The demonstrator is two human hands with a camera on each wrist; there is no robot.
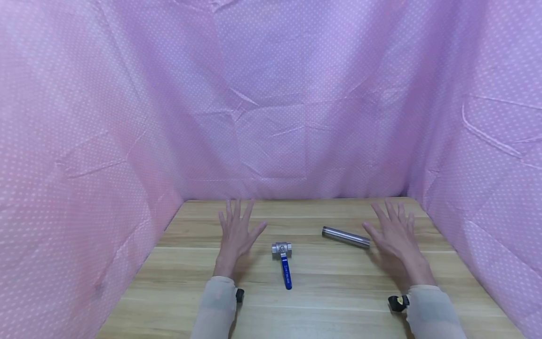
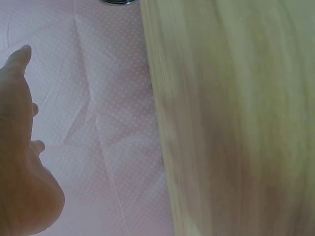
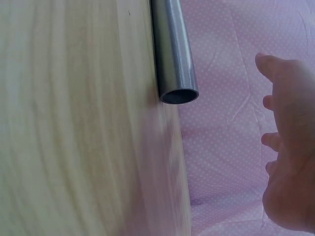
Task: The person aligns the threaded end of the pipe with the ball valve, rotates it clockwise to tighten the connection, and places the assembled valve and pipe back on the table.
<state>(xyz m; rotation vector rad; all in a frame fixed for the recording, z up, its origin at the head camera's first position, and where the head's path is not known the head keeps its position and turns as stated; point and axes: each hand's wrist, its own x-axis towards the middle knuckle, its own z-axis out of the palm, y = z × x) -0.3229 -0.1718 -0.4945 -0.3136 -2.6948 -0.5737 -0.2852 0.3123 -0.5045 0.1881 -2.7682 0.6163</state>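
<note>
A metal ball valve [image 1: 281,250] with a blue lever handle [image 1: 286,274] lies on the table between the hands, its handle pointing toward the person. To the right of it lies a steel pipe [image 1: 346,237], set at a slant. My left hand [image 1: 235,236], fingers spread and holding nothing, is left of the valve. Beyond the pipe's near end my right hand [image 1: 395,236] is spread in the same way, also holding nothing. The right wrist view shows the hollow end of the pipe [image 3: 176,59], with the right hand [image 3: 295,142] apart from it.
The wooden table [image 1: 313,315] has light plank-like grain. Pink dotted cloth [image 1: 271,94] hangs behind it and along both sides. Each forearm wears a pale sleeve with a small black camera [image 1: 398,303] at the wrist.
</note>
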